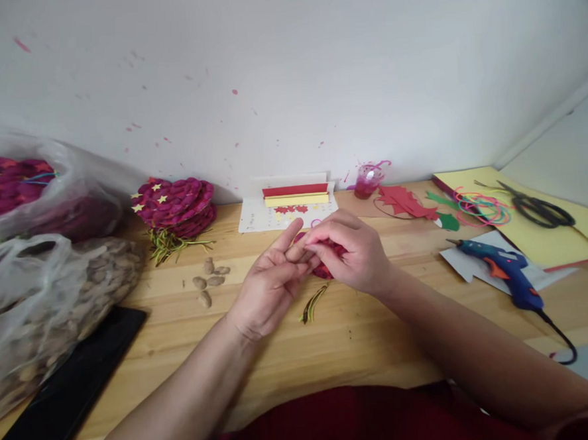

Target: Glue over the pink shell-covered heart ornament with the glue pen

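Note:
My left hand point(270, 281) is turned palm up over the table, with one finger stretched away from the others. Its fingertips meet my right hand point(350, 250), which is pinched at them; anything small between the fingertips is hidden. Behind and below both hands lies a dark pink piece point(322, 271), mostly covered, that looks like dyed peanuts. A green-and-yellow twisted stem point(313, 305) sticks out toward me from under the hands. Several plain peanuts point(209, 280) lie left of my left hand.
A stack of dyed peanut bunches point(178, 207) stands back left, near plastic bags point(54, 288) and a black flat object point(70, 386). Behind are paper stars point(292, 209) and a cup point(366, 181). Rightward lie a glue gun point(506, 267), scissors point(542, 210) and coloured cord point(482, 207).

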`<state>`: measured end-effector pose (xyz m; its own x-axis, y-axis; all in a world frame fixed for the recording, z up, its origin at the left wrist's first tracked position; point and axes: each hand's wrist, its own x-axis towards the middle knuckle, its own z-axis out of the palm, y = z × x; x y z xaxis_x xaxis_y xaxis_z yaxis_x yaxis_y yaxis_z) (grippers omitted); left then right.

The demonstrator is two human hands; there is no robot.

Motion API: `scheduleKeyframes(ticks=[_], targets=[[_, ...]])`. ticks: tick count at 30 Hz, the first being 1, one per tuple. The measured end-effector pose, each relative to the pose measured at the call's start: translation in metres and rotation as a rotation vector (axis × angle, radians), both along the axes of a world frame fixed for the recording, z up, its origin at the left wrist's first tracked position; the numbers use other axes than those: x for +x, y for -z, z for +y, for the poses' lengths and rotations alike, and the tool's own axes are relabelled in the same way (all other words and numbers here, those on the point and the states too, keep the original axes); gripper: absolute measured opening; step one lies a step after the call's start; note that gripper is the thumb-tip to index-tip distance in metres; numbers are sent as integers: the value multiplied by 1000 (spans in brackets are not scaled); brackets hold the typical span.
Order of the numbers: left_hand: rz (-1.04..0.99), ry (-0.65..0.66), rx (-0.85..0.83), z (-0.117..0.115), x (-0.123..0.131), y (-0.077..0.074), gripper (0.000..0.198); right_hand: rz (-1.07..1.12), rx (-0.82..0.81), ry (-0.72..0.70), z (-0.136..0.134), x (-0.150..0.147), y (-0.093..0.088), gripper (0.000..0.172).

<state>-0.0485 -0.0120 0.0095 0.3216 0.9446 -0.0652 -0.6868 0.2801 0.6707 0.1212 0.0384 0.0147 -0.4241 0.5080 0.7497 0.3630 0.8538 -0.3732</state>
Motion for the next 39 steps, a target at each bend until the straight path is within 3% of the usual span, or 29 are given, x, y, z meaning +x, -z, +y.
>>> scheduleKeyframes(ticks=[9,24,32,39], targets=[[-34,24,8,2,-1,5,75,-102,63,-11,2,1,2,15],[-41,24,-46,-1,-2,1,75,-44,77,-16,2,1,1,15],[0,-8,39,-5,0,-2,86,19,158,25,0,0,2,18],[73,2,146,-8,3,6,89,20,92,63,-4,-2,0,15]])
